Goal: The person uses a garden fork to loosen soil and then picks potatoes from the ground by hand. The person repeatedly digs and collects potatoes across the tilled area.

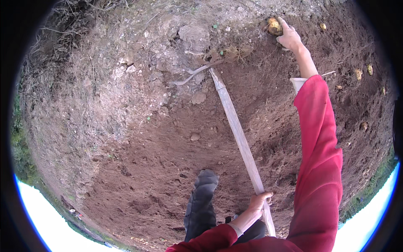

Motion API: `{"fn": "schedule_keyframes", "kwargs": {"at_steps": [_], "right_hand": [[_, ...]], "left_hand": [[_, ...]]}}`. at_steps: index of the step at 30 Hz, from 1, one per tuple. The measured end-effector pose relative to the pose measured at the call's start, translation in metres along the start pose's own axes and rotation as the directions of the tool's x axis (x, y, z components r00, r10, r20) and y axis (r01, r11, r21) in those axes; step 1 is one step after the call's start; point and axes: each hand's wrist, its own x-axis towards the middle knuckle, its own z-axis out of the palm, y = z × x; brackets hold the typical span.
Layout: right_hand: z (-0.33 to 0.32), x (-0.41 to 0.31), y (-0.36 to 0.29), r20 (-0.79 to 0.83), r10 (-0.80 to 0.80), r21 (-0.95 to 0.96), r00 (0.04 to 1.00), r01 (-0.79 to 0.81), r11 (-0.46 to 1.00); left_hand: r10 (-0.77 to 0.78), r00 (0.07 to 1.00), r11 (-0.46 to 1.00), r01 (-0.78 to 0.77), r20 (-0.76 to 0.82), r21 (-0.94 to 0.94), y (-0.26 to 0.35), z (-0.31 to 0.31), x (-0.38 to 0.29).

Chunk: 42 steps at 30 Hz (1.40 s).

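Observation:
Near the lower middle, my left hand [260,201] grips the wooden handle [241,138] of a digging tool. The handle slants up and left to a curved tool head [196,71] that rests on the soil, its edge partly among roots. My right hand [288,36] reaches to the upper right, with its fingers against a large potato [274,26] on the ground. The fingers lie along the potato's right side; whether they grip it cannot be told. Red sleeves cover both of my arms.
Several small potatoes [358,74] lie scattered on the loose soil at right, one [323,26] near my right hand. Dry stalks [67,34] are heaped at the upper left. A dark boot [204,186] stands on the soil below the handle's left side.

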Motion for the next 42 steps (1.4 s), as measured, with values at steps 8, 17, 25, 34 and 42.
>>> {"fn": "schedule_keyframes", "kwargs": {"at_steps": [8,17,25,34,42], "right_hand": [[-0.046,-0.138,-0.087,0.495,0.071,0.565,0.866,-0.259,-0.784],[-0.161,-0.504,-0.043,0.802,0.033,0.187,0.596,-0.198,-0.962],[-0.413,-0.9,0.095,0.589,0.699,0.513,-0.405,-0.482,-0.711],[-0.524,-0.977,-0.136,0.806,0.573,-0.048,0.148,-0.949,0.312],[-0.546,-1.015,-0.145,0.814,0.581,0.201,0.029,-0.951,-0.235]], "left_hand": [[0.047,0.992,0.99,-0.031,0.119,-0.135,0.006,-0.017,0.004],[0.259,0.966,0.949,-0.254,-0.004,0.189,0.006,-0.049,0.027],[0.357,0.919,0.883,-0.39,0.166,0.261,-0.011,-0.04,0.021],[0.556,0.831,0.656,-0.432,-0.01,0.619,-0.094,-0.003,-0.076],[0.494,0.712,0.346,-0.688,0.499,0.638,-0.163,0.231,0.029]]}}
